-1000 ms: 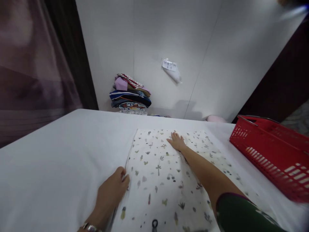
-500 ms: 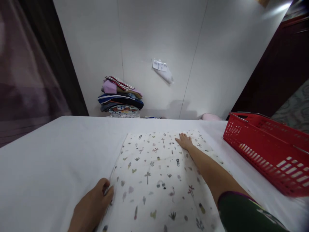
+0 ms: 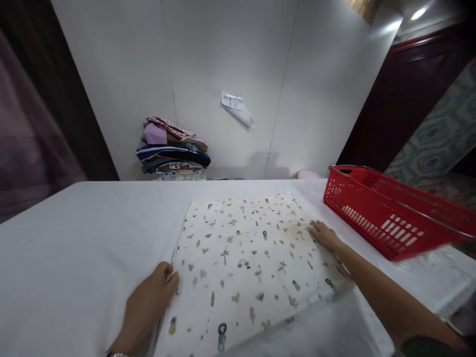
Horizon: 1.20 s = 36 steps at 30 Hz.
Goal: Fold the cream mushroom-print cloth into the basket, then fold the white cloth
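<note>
A white cloth [image 3: 245, 258] printed with small plants, birds and fruit lies spread on the white surface. Its left edge is pinched between the thumb and fingers of my left hand [image 3: 154, 292]. On the cloth's right edge rests my right hand [image 3: 325, 234], palm down, its fingers stretched out and pointing left. A plain pale layer [image 3: 312, 327] shows along the cloth's lower right side.
To the right stands a red plastic basket [image 3: 372, 213] with metal handles. A stack of folded fabrics [image 3: 174, 148] sits at the far edge by the wall. The white surface [image 3: 92, 238] extends to the left. A pink object [image 3: 308, 174] shows at the far edge.
My right hand has moved from the cloth's far part to its right edge, nearer me. The view has turned rightward. My left hand still holds the left edge.
</note>
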Tool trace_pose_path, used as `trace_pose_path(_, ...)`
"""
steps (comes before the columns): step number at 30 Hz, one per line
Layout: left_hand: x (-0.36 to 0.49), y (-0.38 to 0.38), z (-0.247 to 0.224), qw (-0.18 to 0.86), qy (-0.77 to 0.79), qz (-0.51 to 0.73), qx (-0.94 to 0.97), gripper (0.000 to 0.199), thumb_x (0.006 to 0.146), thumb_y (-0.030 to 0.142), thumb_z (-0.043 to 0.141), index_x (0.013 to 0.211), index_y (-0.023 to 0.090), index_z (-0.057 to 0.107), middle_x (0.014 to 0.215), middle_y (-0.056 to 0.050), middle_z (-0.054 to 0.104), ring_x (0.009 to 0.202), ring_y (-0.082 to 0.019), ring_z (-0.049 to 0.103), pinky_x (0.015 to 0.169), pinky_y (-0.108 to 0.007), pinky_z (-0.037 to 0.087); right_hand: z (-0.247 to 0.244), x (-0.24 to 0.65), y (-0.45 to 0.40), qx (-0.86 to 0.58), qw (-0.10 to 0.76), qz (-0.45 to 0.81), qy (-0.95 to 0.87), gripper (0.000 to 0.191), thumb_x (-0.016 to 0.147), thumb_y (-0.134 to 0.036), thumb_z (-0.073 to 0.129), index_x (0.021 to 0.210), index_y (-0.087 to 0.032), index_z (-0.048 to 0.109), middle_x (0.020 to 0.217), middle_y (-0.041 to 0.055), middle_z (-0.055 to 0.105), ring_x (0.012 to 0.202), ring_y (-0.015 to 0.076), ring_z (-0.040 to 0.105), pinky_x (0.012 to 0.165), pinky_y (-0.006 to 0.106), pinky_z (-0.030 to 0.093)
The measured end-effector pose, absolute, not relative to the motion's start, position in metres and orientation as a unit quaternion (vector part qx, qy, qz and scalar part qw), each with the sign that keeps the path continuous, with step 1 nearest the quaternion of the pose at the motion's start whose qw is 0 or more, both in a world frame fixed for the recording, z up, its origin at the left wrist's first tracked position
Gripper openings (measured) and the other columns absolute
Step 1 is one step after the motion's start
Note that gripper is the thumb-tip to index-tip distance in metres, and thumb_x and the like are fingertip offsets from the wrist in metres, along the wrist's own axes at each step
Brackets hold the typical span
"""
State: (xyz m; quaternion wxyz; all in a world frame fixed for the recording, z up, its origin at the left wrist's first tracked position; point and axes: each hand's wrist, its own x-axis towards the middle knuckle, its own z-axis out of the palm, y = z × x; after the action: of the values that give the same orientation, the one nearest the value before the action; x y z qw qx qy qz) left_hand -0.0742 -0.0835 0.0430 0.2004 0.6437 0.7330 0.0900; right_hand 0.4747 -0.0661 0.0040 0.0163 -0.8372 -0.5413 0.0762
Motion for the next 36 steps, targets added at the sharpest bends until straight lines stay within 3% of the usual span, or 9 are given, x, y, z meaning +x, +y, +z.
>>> trace_pose_path(3,-0.074,-0.085,0.043,0.187,0.728,0.105,0.651,0.022,0.079,0.041,0.035,0.084,0.023,0.047,0.075,-0.003,0.064,0.069,-0.022,0.06,0.059,-0.029,0.037,0.001,0.495,-0.121,-0.858,0.046,0.074,-0.506,0.057,0.092,-0.044,0.032,0.137,-0.011,0.038,0.145,0.0118,0.032,0.135,0.0217,0.026,0.107,0.036,0.024)
trace_pose_path(6,-0.073,-0.087,0.041,0.182,0.729,0.12,0.649,0.025,0.078,0.042,0.037,0.087,0.023,0.05,0.081,-0.004,0.066,0.073,-0.024,0.061,0.06,-0.03,0.039,0.007,0.489,-0.164,-0.858,0.093,0.068,-0.5,0.05,0.092,-0.042,0.031,0.13,-0.014,0.048,0.134,0.0099,0.048,0.125,0.0196,0.042,0.103,0.028,0.03)
trace_pose_path(11,-0.07,-0.092,0.043,0.185,0.735,0.155,0.633,0.037,0.08,0.048,0.036,0.099,0.02,0.052,0.1,-0.008,0.067,0.087,-0.027,0.061,0.069,-0.033,0.042,0.021,0.469,-0.199,-0.861,0.069,0.039,-0.503,0.047,0.089,-0.044,0.037,0.118,-0.014,0.056,0.115,0.0131,0.06,0.106,0.0235,0.055,0.091,0.03,0.039)
trace_pose_path(16,-0.065,-0.103,0.054,0.221,0.732,0.117,0.634,0.059,0.079,0.058,0.038,0.116,0.014,0.046,0.102,-0.013,0.066,0.09,-0.029,0.061,0.071,-0.036,0.045,0.029,0.479,-0.202,-0.88,0.05,0.097,-0.462,0.052,0.083,-0.05,0.046,0.114,-0.009,0.057,0.107,0.0165,0.064,0.095,0.0269,0.061,0.077,0.032,0.046)
trace_pose_path(20,-0.059,-0.113,0.057,0.179,0.729,0.071,0.657,0.054,0.081,0.049,0.039,0.12,0.012,0.044,0.109,-0.016,0.063,0.097,-0.031,0.06,0.075,-0.036,0.044,0.03,0.498,-0.204,-0.877,0.102,0.143,-0.448,0.044,0.08,-0.049,0.05,0.1,-0.012,0.062,0.092,0.0118,0.067,0.079,0.0228,0.064,0.062,0.028,0.046)
trace_pose_path(24,-0.053,-0.12,0.057,0.166,0.748,0.07,0.639,0.051,0.084,0.045,0.036,0.123,0.012,0.041,0.105,-0.015,0.064,0.095,-0.03,0.061,0.074,-0.036,0.044,0.025,0.507,-0.214,-0.869,0.095,0.121,-0.471,0.035,0.079,-0.045,0.054,0.086,-0.013,0.063,0.084,0.0121,0.067,0.078,0.0237,0.064,0.061,0.028,0.046)
trace_pose_path(30,-0.056,-0.132,0.059,0.215,0.755,0.128,0.607,0.071,0.08,0.059,0.037,0.131,0.009,0.035,0.104,-0.015,0.064,0.096,-0.029,0.061,0.078,-0.036,0.044,0.021,0.51,-0.229,-0.864,0.186,0.252,-0.395,0.047,0.075,-0.055,0.055,0.093,-0.013,0.062,0.069,0.009,0.065,0.05,0.0193,0.06,0.043,0.027,0.046)
trace_pose_path(36,-0.058,-0.157,0.056,0.223,0.751,0.108,0.612,0.064,0.074,0.052,0.052,0.123,0.011,0.046,0.101,-0.014,0.067,0.09,-0.026,0.064,0.074,-0.032,0.046,0.016,0.515,-0.24,-0.826,0.337,0.307,-0.331,0.05,0.071,-0.041,0.065,0.11,-0.01,0.059,0.077,0.0088,0.067,0.057,0.0165,0.062,0.051,0.024,0.053)
